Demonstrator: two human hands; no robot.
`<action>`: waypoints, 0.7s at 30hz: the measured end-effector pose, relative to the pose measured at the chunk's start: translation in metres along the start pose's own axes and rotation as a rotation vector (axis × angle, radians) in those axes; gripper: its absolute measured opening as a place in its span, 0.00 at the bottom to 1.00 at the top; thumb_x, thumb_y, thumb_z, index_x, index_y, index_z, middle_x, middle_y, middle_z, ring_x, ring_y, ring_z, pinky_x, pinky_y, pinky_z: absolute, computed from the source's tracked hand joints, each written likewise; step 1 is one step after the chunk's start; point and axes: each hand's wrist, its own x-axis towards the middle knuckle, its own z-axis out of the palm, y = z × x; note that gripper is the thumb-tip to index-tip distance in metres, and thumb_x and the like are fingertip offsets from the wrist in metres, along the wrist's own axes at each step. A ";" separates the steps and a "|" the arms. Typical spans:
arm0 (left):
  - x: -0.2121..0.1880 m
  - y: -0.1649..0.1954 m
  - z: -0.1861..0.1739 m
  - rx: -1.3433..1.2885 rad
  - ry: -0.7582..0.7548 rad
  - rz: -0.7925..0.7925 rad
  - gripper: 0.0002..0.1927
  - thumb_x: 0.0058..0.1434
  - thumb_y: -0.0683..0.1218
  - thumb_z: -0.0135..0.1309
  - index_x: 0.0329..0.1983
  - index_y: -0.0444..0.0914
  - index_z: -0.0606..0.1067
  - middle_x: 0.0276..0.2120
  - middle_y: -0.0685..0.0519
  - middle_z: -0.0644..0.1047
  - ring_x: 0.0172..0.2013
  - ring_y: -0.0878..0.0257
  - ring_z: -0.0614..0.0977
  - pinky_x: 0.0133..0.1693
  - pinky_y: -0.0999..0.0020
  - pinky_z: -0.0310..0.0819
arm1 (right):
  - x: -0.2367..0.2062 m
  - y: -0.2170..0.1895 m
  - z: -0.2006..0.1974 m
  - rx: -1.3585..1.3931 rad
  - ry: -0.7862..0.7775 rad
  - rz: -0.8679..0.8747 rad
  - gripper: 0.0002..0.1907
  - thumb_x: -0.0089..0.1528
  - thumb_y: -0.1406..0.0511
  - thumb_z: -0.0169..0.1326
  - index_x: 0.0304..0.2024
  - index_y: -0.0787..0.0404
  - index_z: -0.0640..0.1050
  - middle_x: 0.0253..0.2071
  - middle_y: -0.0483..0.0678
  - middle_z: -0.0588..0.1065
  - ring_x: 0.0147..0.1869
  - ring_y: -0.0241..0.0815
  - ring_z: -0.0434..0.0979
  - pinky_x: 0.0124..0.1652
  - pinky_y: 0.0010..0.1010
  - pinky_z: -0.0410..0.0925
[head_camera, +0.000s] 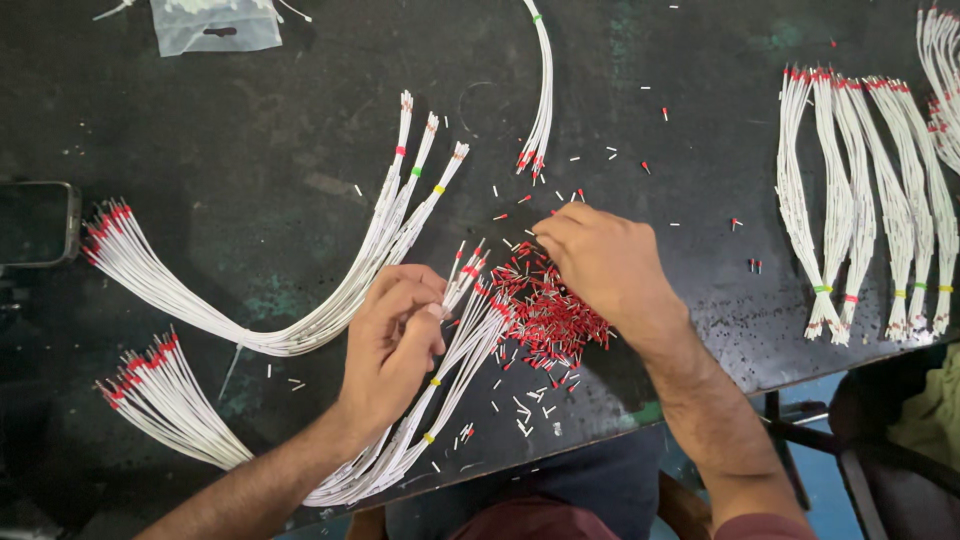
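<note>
Nearest the body, left hand (392, 340) clenched around a bundle of thin white wires (440, 400), grip pinching the upper ends between thumb and fingertips; bundle banded with small yellow rings, running down-left off the front edge of the worktop (250, 120), a few ends fanned out above the fingers, some already red-tipped. Right beside it, right hand (605, 265) palm-down over a heap of little red ferrules (545, 315), fingertips curled at the far edge of the heap; can't tell if anything is actually pinched there, too small to see. Loose red ferrules and short white offcuts scattered all round the heap. Out to the left, two more fans of white wires with red tips (150, 390), and a long curved bundle (340, 290) sweeping up to three banded ends. Further back, a single curved bundle (540, 100) hanging down from the top edge. Off to the right, finished bundles (865, 200) laid side by side, red-tipped at top, coloured bands near the bottom. Worktop itself dark, scuffed, greenish patches. Far-left edge, a phone (35, 222); top-left, a clear plastic bag (215, 25). Below the worktop edge, a bit of blue floor and a chair frame (800, 430).
</note>
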 end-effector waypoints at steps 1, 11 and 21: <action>0.000 0.000 0.000 0.016 0.002 0.005 0.06 0.66 0.35 0.46 0.36 0.32 0.74 0.47 0.50 0.72 0.28 0.72 0.75 0.28 0.77 0.70 | 0.000 0.000 0.000 -0.008 -0.017 0.012 0.05 0.62 0.63 0.59 0.38 0.53 0.83 0.37 0.43 0.79 0.40 0.47 0.81 0.35 0.40 0.72; 0.001 0.007 0.003 0.191 0.045 0.035 0.09 0.60 0.34 0.53 0.43 0.34 0.76 0.47 0.52 0.73 0.28 0.73 0.75 0.28 0.78 0.70 | 0.003 -0.015 -0.007 0.078 0.026 -0.014 0.04 0.62 0.66 0.57 0.38 0.59 0.76 0.38 0.47 0.77 0.36 0.50 0.80 0.32 0.41 0.71; 0.003 0.017 0.005 0.182 0.034 0.027 0.12 0.60 0.35 0.55 0.47 0.35 0.76 0.48 0.52 0.75 0.28 0.73 0.76 0.27 0.78 0.70 | -0.015 -0.031 -0.005 0.852 -0.002 0.092 0.07 0.64 0.68 0.63 0.43 0.63 0.81 0.35 0.39 0.80 0.28 0.21 0.71 0.26 0.17 0.64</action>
